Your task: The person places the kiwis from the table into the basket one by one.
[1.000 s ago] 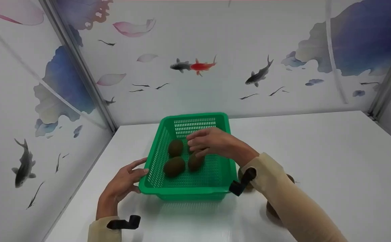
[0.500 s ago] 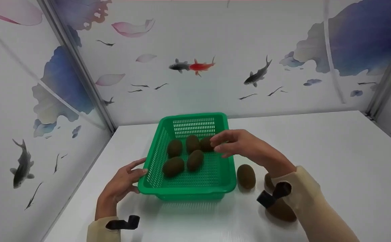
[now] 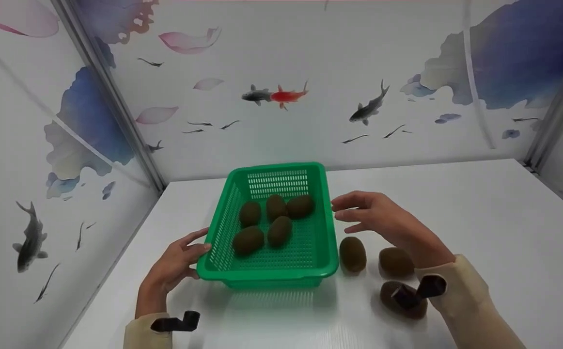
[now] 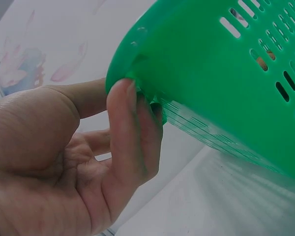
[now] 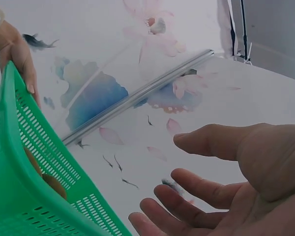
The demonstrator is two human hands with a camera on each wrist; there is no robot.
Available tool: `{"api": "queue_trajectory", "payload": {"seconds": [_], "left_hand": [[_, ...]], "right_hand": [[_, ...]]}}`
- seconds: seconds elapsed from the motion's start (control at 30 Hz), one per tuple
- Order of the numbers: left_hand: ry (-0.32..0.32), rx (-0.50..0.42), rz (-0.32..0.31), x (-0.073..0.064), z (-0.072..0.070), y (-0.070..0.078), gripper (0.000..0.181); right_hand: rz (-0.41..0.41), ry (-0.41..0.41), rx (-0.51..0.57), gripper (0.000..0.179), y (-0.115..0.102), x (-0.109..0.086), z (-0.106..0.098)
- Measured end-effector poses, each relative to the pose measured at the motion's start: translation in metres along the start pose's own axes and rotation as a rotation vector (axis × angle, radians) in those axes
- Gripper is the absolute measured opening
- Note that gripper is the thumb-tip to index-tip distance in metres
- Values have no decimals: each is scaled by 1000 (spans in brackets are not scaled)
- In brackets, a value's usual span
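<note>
Evidently, the left hand (image 3: 177, 261) pinches the green rectangular slotted plastic basket (image 3: 267, 275) — likely to steady it — with five brown oval kiwifruits (image 3: 279, 231) inside; the right hand (image 3: 383, 218), fingers spread and empty, hovers alongside, near three loose kiwifruits (image 3: 353, 254).

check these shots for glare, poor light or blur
Head view: dim light, a pale sheen on the white table in front of the green basket, kiwis inside dark; left wrist view: small glints on the rim; right wrist view: flower print washed out, right hand fairly clear.
</note>
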State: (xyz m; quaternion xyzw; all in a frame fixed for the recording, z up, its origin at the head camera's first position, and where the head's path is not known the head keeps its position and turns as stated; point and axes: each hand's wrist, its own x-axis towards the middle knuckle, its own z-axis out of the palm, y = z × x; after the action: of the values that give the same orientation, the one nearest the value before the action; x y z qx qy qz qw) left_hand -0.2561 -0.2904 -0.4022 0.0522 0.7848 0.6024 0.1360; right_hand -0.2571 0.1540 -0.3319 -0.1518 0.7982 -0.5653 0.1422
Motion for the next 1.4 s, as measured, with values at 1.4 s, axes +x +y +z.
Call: {"api": "queue_trajectory", "payload": {"seconds": [1.4], "left_hand": [[-6, -13, -20, 1, -1, 0, 73]], "right_hand": [[382, 108, -125, 66, 59, 21, 7]]}}
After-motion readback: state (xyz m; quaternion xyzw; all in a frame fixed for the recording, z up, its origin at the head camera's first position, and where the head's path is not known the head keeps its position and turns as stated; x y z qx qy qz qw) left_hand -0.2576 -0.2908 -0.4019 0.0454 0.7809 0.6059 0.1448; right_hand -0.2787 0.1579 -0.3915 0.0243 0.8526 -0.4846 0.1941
